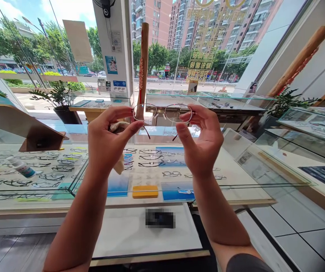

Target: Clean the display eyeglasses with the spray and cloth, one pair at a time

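Observation:
A pair of thin-rimmed eyeglasses (157, 115) is held up before me above a glass counter, its temples bent toward me. My left hand (108, 132) pinches the left rim between thumb and fingers. Tucked in that same palm is a pale cloth (119, 166), partly hidden, one end hanging below the hand. On the other side, my right hand (203, 141) grips the right rim, thumb near the lens and fingers curled behind.
Beneath my hands, a glass display case (148, 181) holds rows of spectacles and a yellow case (144, 192). A spray bottle (22, 167) lies at left near a tilted brown mirror-like stand (42, 132). Below is a white drawer (123, 234) with a pixelated dark object (160, 218).

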`<state>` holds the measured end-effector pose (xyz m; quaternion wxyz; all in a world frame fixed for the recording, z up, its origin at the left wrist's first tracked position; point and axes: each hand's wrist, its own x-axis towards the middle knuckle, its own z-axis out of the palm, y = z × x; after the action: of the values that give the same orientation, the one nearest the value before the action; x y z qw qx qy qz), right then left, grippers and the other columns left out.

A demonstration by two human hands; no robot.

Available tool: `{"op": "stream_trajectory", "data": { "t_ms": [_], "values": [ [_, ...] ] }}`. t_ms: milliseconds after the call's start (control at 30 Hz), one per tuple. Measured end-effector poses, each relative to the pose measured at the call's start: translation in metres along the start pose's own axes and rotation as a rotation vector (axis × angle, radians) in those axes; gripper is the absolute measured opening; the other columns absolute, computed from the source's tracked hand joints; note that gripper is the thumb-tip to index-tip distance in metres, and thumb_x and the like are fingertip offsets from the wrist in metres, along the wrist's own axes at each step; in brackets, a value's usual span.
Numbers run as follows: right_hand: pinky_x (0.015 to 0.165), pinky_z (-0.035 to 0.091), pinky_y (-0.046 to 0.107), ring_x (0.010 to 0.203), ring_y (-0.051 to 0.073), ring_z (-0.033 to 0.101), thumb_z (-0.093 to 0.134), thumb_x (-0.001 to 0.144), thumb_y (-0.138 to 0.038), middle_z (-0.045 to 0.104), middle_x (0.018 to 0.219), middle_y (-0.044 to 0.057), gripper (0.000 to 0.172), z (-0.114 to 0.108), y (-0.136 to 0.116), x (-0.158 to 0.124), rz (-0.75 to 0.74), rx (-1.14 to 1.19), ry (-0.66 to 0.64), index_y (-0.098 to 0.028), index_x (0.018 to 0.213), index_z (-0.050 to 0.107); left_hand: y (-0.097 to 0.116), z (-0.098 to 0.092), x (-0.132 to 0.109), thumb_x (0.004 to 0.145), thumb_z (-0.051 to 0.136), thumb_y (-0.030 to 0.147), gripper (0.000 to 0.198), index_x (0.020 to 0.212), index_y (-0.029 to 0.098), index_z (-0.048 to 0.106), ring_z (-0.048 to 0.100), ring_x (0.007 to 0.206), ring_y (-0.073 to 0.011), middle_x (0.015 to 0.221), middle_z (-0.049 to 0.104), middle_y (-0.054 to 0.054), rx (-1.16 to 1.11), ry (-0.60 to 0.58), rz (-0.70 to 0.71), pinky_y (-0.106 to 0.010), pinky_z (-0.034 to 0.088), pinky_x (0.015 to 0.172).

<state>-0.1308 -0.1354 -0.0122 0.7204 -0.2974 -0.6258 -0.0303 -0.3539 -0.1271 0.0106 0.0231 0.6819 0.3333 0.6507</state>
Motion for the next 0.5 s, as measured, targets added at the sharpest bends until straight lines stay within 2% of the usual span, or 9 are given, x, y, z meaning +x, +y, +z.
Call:
{"op": "stream_trajectory", "data": {
  "t_ms": [133,300,500],
  "values": [
    [0.109,0.062,0.054,0.112,0.027,0.073,0.076,0.103,-0.046,0.076,0.118,0.006,0.037,-0.001,-0.002,-0.001,0.006,-0.03,-0.021,-0.035,0.138,0.071,-0.006,0.0,0.001,0.089,0.093,0.05,0.029,0.108,0.031,0.081,0.081,0.093,-0.0217,0.104,0.087,0.0,0.006,-0.017,0.002,-0.037,0.067,0.075],
    [0.109,0.062,0.055,0.115,0.028,0.073,0.063,0.11,-0.04,0.076,0.121,0.005,0.033,-0.002,-0.004,-0.001,-0.001,-0.084,-0.064,-0.039,0.142,0.072,-0.013,-0.003,0.003,0.091,0.09,0.051,0.024,0.106,0.033,0.081,0.081,0.091,-0.0238,0.1,0.086,0.0,0.027,-0.015,0.033,-0.041,0.067,0.072],
    [0.111,0.061,0.054,0.117,0.027,0.074,0.067,0.109,-0.038,0.077,0.121,0.006,0.033,0.002,-0.004,-0.003,0.02,-0.01,-0.038,-0.037,0.141,0.071,-0.012,-0.003,0.002,0.091,0.089,0.057,0.029,0.106,0.033,0.082,0.081,0.091,-0.0241,0.099,0.086,-0.001,0.008,-0.01,0.028,-0.042,0.067,0.07]
  ]
}}
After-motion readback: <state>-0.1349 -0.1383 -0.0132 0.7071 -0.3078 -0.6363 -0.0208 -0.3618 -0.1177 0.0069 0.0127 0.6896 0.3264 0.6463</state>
